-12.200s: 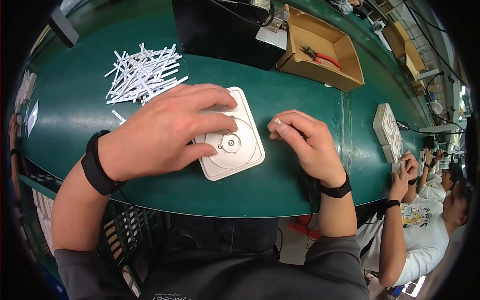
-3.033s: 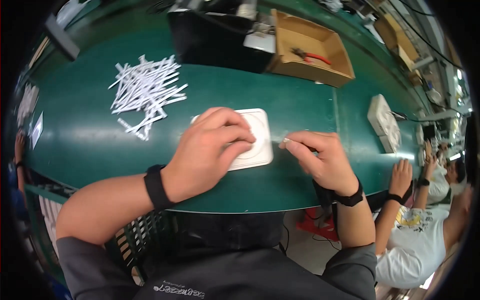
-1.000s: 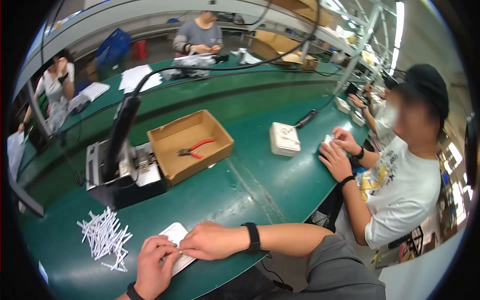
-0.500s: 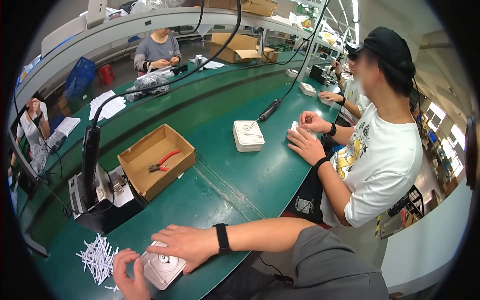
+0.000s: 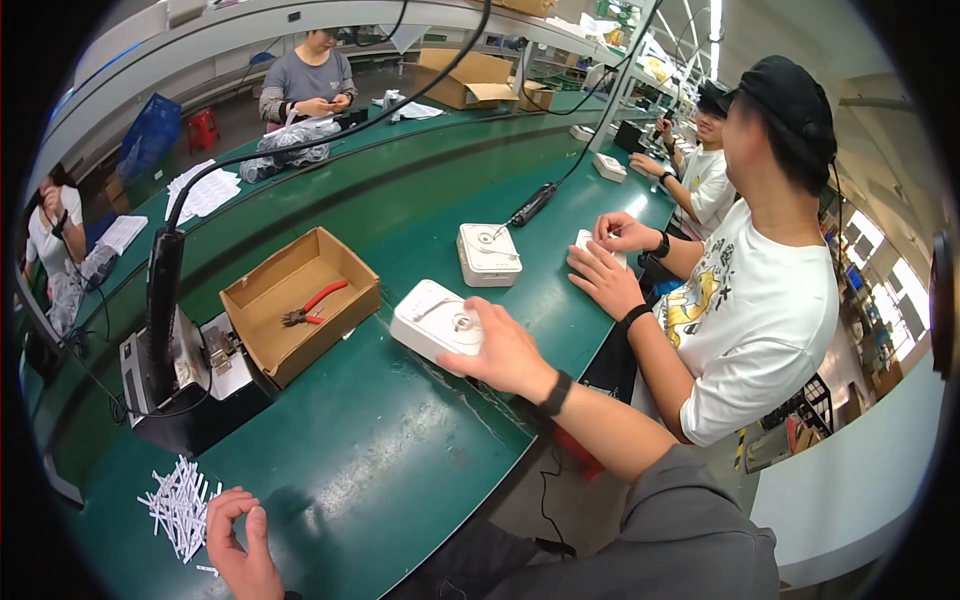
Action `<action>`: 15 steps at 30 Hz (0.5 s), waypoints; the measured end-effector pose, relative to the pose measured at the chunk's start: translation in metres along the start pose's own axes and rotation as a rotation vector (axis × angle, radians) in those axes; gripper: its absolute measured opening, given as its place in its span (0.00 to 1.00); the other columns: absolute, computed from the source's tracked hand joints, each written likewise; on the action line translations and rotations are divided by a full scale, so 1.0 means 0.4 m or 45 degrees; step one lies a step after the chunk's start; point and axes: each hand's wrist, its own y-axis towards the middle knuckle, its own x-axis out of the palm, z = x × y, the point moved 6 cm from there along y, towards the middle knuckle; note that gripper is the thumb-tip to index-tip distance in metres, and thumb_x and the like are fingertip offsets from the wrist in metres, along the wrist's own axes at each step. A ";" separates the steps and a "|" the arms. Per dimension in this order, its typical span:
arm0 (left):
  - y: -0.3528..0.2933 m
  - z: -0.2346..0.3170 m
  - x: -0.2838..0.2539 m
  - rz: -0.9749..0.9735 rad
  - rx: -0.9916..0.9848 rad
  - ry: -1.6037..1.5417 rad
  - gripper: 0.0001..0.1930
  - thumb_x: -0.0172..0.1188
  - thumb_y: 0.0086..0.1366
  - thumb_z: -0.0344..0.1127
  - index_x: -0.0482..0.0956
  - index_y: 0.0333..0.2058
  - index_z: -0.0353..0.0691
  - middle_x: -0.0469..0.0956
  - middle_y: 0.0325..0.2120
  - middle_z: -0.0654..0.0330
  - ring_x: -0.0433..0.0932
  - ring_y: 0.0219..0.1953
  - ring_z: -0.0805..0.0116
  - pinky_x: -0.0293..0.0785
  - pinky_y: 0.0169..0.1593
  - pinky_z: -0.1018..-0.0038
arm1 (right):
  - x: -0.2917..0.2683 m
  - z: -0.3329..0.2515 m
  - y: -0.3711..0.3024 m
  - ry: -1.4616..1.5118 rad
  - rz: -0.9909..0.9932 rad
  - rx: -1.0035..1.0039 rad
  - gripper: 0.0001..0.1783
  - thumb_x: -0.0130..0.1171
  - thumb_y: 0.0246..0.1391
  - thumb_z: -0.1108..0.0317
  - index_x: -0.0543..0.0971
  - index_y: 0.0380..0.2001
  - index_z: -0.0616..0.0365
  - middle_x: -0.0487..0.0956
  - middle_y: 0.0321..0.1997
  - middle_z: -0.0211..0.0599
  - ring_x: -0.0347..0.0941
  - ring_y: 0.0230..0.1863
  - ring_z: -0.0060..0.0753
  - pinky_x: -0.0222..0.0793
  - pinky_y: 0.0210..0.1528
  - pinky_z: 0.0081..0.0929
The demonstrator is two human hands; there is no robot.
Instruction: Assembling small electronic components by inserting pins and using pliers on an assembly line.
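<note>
My right hand (image 5: pixel 508 350) is wrapped over the near right side of a white square device (image 5: pixel 422 312) with rounded corners. A round hub and a slim arm on its top make it look like a miniature record player. It is tilted slightly, and I cannot tell if it touches the table. My left hand (image 5: pixel 240 545) is at the lower left, fingers loosely curled and thumb apart, with nothing visible in it. Right beside it lies a loose heap of thin white strips (image 5: pixel 178 512).
A cardboard box (image 5: pixel 335 333) holds red-handled cutters (image 5: pixel 318 302). Left of it stands a black and grey machine (image 5: pixel 205 400). Another white device (image 5: pixel 490 262) and a black pen-shaped tool (image 5: pixel 533 205) on a cable lie ahead. A co-worker's hands (image 5: pixel 610 265) work at the right.
My right hand has carried the white device from beside the strips away to the right, toward the other white device. My left hand has let go of it and stays near the strips.
</note>
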 end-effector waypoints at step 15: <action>0.020 0.089 0.024 -0.309 0.031 0.044 0.08 0.70 0.66 0.34 0.85 0.38 0.36 0.83 0.41 0.53 0.82 0.50 0.51 0.77 0.57 0.61 | -0.014 0.050 0.248 -0.975 0.430 -0.327 0.34 0.75 0.51 0.48 0.81 0.52 0.64 0.80 0.57 0.53 0.74 0.61 0.55 0.70 0.59 0.51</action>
